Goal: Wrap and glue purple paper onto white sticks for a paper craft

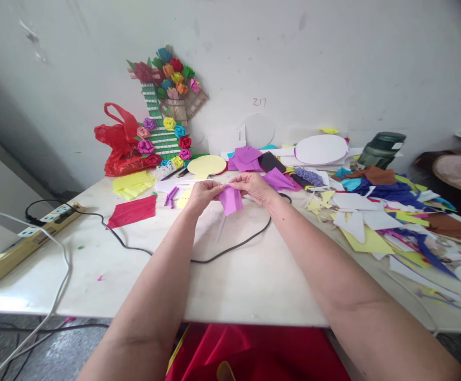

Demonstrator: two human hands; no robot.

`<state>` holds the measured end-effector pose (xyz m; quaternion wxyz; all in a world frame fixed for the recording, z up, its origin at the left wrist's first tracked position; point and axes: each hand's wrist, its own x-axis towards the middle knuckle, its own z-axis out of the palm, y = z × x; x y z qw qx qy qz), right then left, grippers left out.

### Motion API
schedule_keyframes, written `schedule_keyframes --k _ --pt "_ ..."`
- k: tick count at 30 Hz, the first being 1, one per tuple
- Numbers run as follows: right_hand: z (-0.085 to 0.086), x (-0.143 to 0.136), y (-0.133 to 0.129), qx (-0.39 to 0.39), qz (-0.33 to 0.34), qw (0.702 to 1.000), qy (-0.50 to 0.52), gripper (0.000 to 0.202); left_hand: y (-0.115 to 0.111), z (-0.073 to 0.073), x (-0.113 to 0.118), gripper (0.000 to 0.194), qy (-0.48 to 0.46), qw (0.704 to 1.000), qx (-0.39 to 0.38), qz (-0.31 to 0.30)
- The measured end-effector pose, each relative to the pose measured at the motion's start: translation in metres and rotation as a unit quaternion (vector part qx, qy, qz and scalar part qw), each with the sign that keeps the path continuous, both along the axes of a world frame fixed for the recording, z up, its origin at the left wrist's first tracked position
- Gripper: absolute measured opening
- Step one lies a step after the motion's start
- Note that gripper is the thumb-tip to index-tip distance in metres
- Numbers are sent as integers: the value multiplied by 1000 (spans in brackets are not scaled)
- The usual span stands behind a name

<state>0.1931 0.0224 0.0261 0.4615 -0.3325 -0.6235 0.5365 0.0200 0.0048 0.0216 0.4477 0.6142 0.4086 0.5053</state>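
Between both hands, over the middle of the table, hangs a piece of purple crepe paper (231,202). My left hand (205,194) pinches its upper left edge, and my right hand (253,187) pinches the upper right. The fingers of both hands are closed and nearly meet at the top of the paper. Just left of my left hand lie small rolled purple paper pieces (171,197). Beyond the hands are a yellow paper oval (207,165), stacked purple sheets (246,158) and a dark phone (272,162).
Paper scraps (373,217) cover the table's right side, with a dark green bottle (381,150) behind. A black cable (214,259) crosses in front of me. A power strip (35,233) sits at left. Paper-flower decorations (164,116) and a red plastic bag (119,143) stand against the wall.
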Motion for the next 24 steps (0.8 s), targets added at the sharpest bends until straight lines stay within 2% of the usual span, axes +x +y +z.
schedule_keyframes --k 6,12,24 --pt "-1 -1 0 7 -14 1000 -8 17 1 -1 0 36 -11 1000 0 9" --pt "1 -3 -2 -5 -23 1000 -4 15 4 -5 -1 35 -38 999 4 -15" --pt "-1 -4 -2 -33 -2 999 39 18 7 -6 -8 33 -45 998 12 -30"
